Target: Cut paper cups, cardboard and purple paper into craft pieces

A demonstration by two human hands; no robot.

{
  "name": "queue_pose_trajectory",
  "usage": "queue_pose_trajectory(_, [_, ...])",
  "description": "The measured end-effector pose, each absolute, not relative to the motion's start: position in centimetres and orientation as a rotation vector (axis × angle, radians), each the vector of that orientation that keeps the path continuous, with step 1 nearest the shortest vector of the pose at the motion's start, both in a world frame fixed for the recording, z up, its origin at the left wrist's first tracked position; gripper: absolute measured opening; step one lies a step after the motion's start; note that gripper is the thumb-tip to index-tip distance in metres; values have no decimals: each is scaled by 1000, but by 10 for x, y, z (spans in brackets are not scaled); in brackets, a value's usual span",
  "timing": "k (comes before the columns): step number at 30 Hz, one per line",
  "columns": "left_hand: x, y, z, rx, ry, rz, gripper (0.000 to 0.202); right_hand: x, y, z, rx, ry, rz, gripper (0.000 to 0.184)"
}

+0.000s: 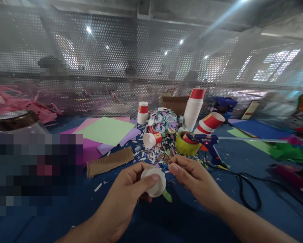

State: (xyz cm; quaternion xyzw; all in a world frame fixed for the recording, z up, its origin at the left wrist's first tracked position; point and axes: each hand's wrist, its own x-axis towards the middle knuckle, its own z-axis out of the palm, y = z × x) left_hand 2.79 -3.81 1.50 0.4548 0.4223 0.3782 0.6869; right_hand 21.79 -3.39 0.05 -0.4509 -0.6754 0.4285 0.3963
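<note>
From the head camera, the containers stand mostly beyond the hands on a blue tabletop [192, 216]. A tall stack of paper cups [192, 113] leans, white below with a red one at the top; beside it, a red-and-white cup stack [209, 123] tilts to the right. A shorter pair of cups [142, 113] stands upright farther left. A tipped cup [155, 139] lies on its side among paper scraps [151, 156], its pale round end facing left. The yellow ring [184, 148] (it looks like a roll of tape) holds a red piece in its hollow, with the nozzle end of a blue glue gun [212, 148] over it. On the far left stands a clear jar with a brown lid [15, 119]; its contents cannot be made out.

The small white disc [159, 185] sits in front of the person, near the middle of the table's front part. It is round, plain and matt, with a slightly raised rim, and a pale green strip [167, 196] shows below it. The left hand [133, 184] grips the disc, thumb pressed across its face. The right hand [185, 172] has thumb and forefinger close together next to a blue bit [164, 166]; whether they pinch it, I cannot tell.
</note>
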Motion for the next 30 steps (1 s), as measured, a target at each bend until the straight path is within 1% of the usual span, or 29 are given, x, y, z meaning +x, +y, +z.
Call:
queue_pose_trajectory(3, [28,-39,16,1053,974,824,29,217,-33,-1,-1100,-1696,1184,40])
queue_pose_trajectory(6, [28,-41,15,1110,996,809,37,215,-34,-2,-1020,-1725,1211,39])
queue_pose_trajectory(10, [28,-44,13,1185,944,711,36,212,-36,0,-1022,-1760,1184,35])
queue_pose_trajectory(14, [28,-46,12,1185,909,642,40,211,-38,2,-1087,-1770,1149,28])
queue_pose_trajectory(19, [30,-45,16,962,870,662,40,213,-38,2,-1119,-1813,1040,28])
queue_pose_trajectory(22, [31,-42,16,739,799,551,45,213,-39,1,-1139,-1819,964,28])
queue_pose_trajectory(25, [30,-40,15,651,730,467,39,214,-39,1,-1124,-1841,913,25])
queue_pose_trajectory(27, [29,-39,14,665,694,471,34,214,-39,1,-1091,-1857,899,23])
queue_pose_trajectory(30, [25,-39,12,777,684,514,32,216,-41,4,-1060,-1848,892,20])
